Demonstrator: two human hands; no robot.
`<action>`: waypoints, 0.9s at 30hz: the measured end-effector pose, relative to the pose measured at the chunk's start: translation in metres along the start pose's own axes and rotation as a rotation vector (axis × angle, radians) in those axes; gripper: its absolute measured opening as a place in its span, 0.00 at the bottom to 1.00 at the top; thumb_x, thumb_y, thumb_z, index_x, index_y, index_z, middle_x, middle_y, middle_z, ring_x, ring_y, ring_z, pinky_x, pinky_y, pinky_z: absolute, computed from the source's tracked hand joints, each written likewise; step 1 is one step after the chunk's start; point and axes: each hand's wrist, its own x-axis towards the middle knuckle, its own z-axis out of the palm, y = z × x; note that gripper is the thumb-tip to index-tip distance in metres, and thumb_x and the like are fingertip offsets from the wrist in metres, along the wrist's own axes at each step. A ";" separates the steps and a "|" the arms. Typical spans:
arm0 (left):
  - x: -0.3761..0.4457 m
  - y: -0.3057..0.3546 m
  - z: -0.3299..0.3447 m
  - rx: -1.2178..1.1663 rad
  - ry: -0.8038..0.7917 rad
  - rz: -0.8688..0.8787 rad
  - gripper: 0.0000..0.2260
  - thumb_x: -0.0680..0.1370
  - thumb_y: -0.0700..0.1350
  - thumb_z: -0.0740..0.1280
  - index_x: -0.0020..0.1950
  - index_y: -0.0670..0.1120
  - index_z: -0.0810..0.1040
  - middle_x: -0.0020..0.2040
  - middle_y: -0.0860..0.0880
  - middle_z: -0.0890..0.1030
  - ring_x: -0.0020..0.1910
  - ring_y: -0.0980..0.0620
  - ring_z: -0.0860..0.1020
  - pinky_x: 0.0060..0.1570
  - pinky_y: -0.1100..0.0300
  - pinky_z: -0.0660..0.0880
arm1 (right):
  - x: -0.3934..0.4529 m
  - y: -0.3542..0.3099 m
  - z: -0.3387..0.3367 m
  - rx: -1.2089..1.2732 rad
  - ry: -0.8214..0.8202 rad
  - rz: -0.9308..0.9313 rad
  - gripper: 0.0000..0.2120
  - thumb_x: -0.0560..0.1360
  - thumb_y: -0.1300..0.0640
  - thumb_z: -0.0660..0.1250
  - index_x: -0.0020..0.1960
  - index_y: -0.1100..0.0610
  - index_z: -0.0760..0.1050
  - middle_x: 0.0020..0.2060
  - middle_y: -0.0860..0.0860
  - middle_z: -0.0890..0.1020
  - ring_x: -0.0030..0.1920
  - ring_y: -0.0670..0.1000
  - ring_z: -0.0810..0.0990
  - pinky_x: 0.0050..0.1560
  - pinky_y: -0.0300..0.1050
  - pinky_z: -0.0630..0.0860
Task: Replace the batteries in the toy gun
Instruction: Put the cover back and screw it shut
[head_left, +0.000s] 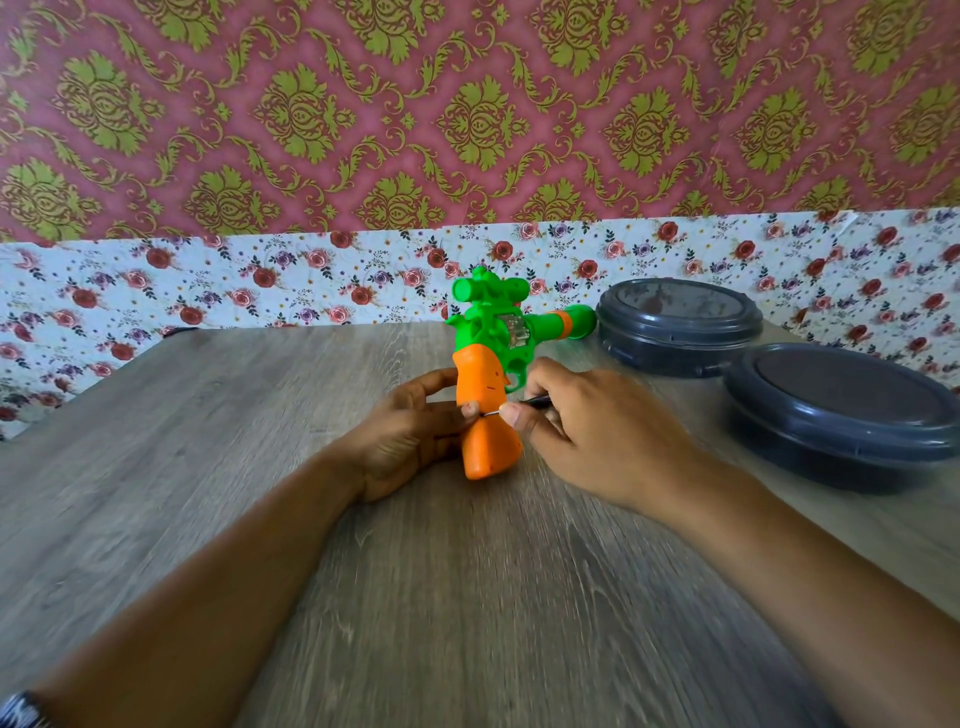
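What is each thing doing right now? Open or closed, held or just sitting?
toy gun: held, orange grip toward the camera, barrel pointing right.
left hand: wrapped around the grip.
right hand: pinching a thin tool.
thin tool: tip at the grip.
far grey container: lid on, on the table.
near grey container: lid on, on the table.

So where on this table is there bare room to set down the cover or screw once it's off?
The table is bare left of the left hand, out to its left edge, and in front between the forearms. The right side is crowded: two grey lidded containers sit behind the right hand, near the toy gun.
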 end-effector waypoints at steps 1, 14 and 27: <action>0.000 0.000 0.000 0.001 0.000 -0.001 0.27 0.68 0.39 0.67 0.67 0.44 0.69 0.49 0.43 0.84 0.46 0.49 0.83 0.49 0.52 0.80 | 0.000 0.000 -0.002 0.035 -0.030 -0.023 0.10 0.77 0.44 0.56 0.46 0.51 0.65 0.28 0.45 0.67 0.34 0.52 0.70 0.34 0.45 0.64; 0.000 0.000 0.000 0.008 -0.013 -0.004 0.24 0.67 0.36 0.72 0.61 0.46 0.74 0.48 0.43 0.84 0.46 0.49 0.83 0.46 0.54 0.81 | 0.003 0.000 0.004 0.202 0.012 0.099 0.18 0.78 0.48 0.60 0.39 0.62 0.75 0.30 0.56 0.78 0.29 0.54 0.74 0.31 0.49 0.72; 0.001 0.002 0.004 0.013 0.004 -0.005 0.24 0.69 0.37 0.71 0.64 0.44 0.71 0.48 0.44 0.84 0.46 0.49 0.83 0.47 0.53 0.81 | -0.002 0.003 -0.004 -0.053 0.047 -0.226 0.06 0.76 0.54 0.62 0.50 0.55 0.69 0.35 0.52 0.80 0.32 0.58 0.76 0.30 0.46 0.66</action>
